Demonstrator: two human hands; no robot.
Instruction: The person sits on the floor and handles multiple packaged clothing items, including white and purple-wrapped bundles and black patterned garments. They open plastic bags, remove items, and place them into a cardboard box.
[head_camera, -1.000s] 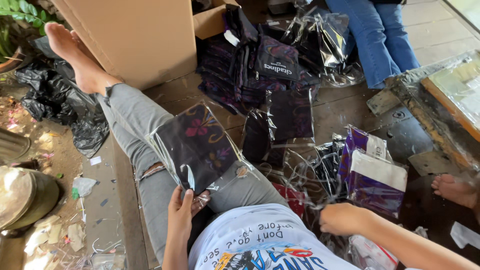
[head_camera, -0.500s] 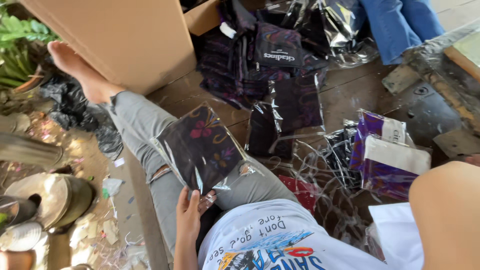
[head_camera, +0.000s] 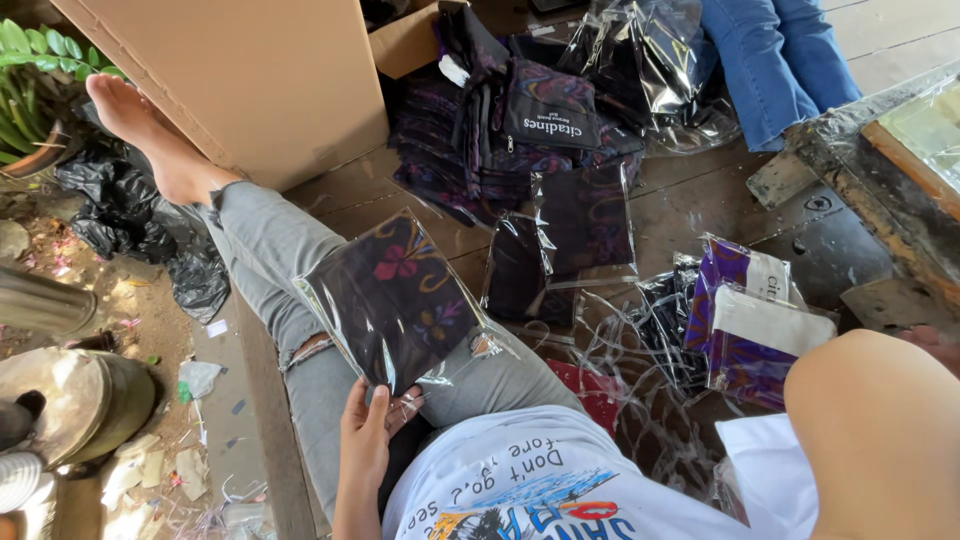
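On lap: left hand (head_camera: 366, 437) fingers (head_camera: 352, 415) closed on bagged dark cloth (head_camera: 395, 300).

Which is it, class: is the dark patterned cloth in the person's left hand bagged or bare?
Bagged. The dark patterned cloth lies folded flat inside a clear plastic sleeve whose glossy edges overhang it, held by the left hand.

Informal packing spot on a wooden floor

Bagged pouches (head_camera: 560, 130) are piled by a cardboard box (head_camera: 250, 80); loose plastic sleeves (head_camera: 650, 50) and scraps (head_camera: 150, 470) are scattered around.
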